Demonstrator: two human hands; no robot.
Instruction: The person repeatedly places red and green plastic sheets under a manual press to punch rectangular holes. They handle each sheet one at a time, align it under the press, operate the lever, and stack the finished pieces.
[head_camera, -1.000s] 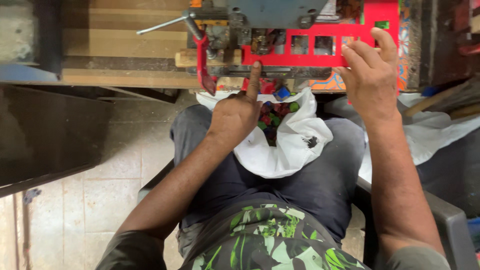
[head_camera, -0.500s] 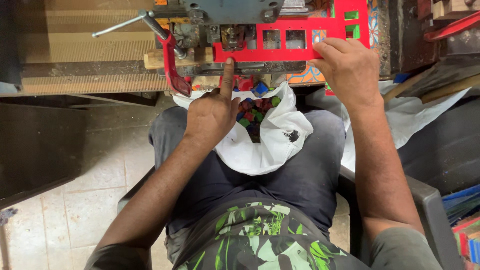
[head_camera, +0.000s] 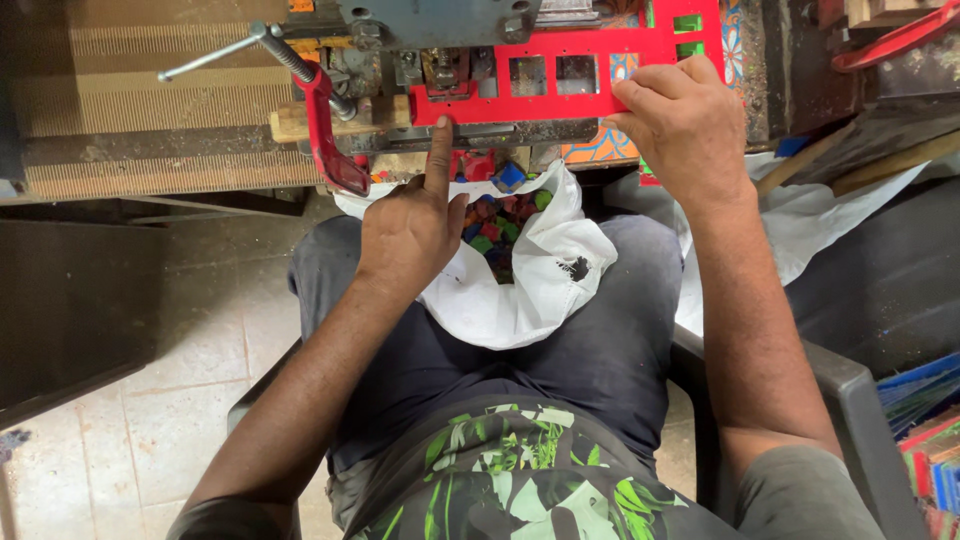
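Observation:
A flat red sheet (head_camera: 640, 45) with square cut-out holes lies under a grey metal press (head_camera: 440, 20) at the bench edge. My right hand (head_camera: 685, 125) grips the sheet's near right edge, fingers curled over it. My left hand (head_camera: 410, 225) points its index finger up against the sheet's near edge below the press, the other fingers folded. On my lap a white bag (head_camera: 530, 290) hangs open, holding several small coloured cut pieces (head_camera: 500, 215).
A red clamp (head_camera: 325, 125) with a steel handle holds a wooden block (head_camera: 295, 120) to the bench at left. Wooden planks (head_camera: 140, 100) lie far left. A dark chair arm (head_camera: 860, 400) is at my right, coloured sheets (head_camera: 925, 430) beside it. Tiled floor (head_camera: 150, 400) lies lower left.
The view has shifted, so the press and sheet sit more to the left and higher. My right hand has closed down on the sheet's edge; my left index finger stays at the sheet.

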